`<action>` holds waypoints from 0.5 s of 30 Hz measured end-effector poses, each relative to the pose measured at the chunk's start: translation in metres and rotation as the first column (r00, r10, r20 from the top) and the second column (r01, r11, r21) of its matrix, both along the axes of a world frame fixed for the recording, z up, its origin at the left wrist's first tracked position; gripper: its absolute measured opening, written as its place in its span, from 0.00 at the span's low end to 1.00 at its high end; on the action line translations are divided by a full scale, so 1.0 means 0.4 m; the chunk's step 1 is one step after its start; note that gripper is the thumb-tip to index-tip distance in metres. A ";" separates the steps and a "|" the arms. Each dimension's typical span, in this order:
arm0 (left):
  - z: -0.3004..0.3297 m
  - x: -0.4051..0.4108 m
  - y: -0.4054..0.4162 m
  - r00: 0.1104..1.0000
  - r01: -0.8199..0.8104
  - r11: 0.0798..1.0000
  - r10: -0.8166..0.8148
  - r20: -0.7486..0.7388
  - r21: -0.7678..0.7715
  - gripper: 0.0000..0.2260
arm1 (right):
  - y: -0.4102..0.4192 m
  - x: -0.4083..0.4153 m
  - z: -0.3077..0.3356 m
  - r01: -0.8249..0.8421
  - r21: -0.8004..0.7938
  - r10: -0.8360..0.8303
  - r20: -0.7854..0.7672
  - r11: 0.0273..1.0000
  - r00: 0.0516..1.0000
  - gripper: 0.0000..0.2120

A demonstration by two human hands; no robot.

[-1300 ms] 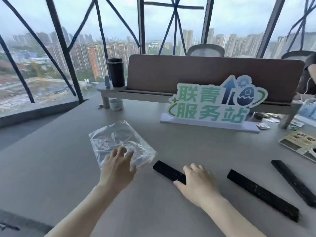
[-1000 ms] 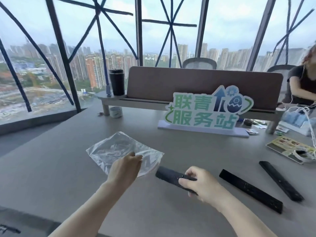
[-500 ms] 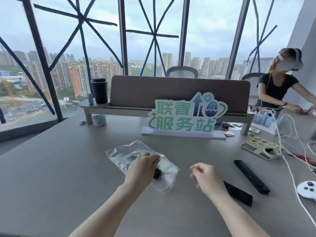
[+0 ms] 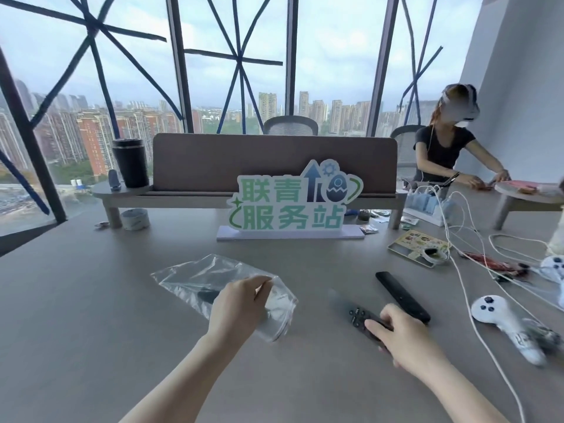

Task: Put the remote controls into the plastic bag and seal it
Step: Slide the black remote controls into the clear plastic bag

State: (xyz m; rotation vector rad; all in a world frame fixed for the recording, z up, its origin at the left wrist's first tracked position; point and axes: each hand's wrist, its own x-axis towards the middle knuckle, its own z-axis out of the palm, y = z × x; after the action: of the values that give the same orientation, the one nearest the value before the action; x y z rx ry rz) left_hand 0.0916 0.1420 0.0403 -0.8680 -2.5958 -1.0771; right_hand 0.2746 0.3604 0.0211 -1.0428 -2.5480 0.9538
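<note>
- Since half a second ago, I note the right hand has dropped from a loose curl in the air onto the second remote control, which then lay untouched on the table.
- My left hand stays closed on the plastic bag, thumb and fingers pinching the film at the bag's near, open end; the mouth gapes just to the right of that hand.
- I see a dark remote control inside the bag, just left of the left hand's knuckles; only its far end shows through the film, the rest is hidden by the hand.
- Right hand closed around the near end of the second remote control, thumb on its button face. That remote's far end is smeared by motion blur and points toward the bag's mouth; I cannot tell whether it touches the table.
- Third remote control lies flat just beyond the right hand, apart from it, not held.
- To the right of the right hand: a white game controller and white cables, well clear of both hands.
- Beyond both hands: a green-lettered sign standing upright on the table.
- Bag unsealed.
</note>
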 end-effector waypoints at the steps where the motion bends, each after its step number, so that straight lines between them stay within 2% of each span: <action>1: 0.002 0.000 -0.003 1.000 -0.011 1.000 0.011 0.009 0.004 0.11 | -0.013 0.009 0.028 -0.029 -0.113 0.023 -0.057 0.993 0.998 0.14; 3: 0.010 0.000 -0.006 1.000 -0.023 1.000 0.023 0.012 0.002 0.11 | -0.042 0.018 0.079 -0.123 -0.302 0.099 -0.093 0.945 0.991 0.14; 6: 0.024 0.004 -0.002 1.000 -0.015 1.000 0.015 0.011 -0.008 0.11 | -0.103 -0.026 0.105 -0.238 -0.449 0.232 -0.069 0.861 0.970 0.13; 11: 0.028 0.011 -0.013 0.999 -0.018 1.000 0.019 0.030 -0.020 0.10 | -0.226 -0.204 0.045 -0.317 -0.720 0.167 -0.273 0.617 0.947 0.08; 12: 0.028 0.009 -0.019 0.999 -0.027 0.999 0.027 0.029 -0.019 0.10 | -0.237 -0.223 0.030 -0.319 -0.720 0.146 -0.293 0.616 0.945 0.07; 13: 0.026 0.004 -0.025 0.999 -0.036 0.999 0.036 0.033 -0.017 0.11 | -0.235 -0.230 0.015 -0.293 -0.687 0.122 -0.288 0.665 0.950 0.07; 15: 0.019 -0.009 -0.034 0.998 -0.042 0.999 0.043 0.039 -0.015 0.11 | -0.194 -0.217 -0.009 -0.169 -0.547 0.023 -0.264 0.820 0.964 0.08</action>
State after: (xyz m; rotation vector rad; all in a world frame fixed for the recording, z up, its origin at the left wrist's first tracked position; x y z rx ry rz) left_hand 0.0879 0.1286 0.0478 -0.7988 -2.6446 -1.0764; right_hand 0.1880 0.2826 0.0174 -0.8477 -2.1658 1.8225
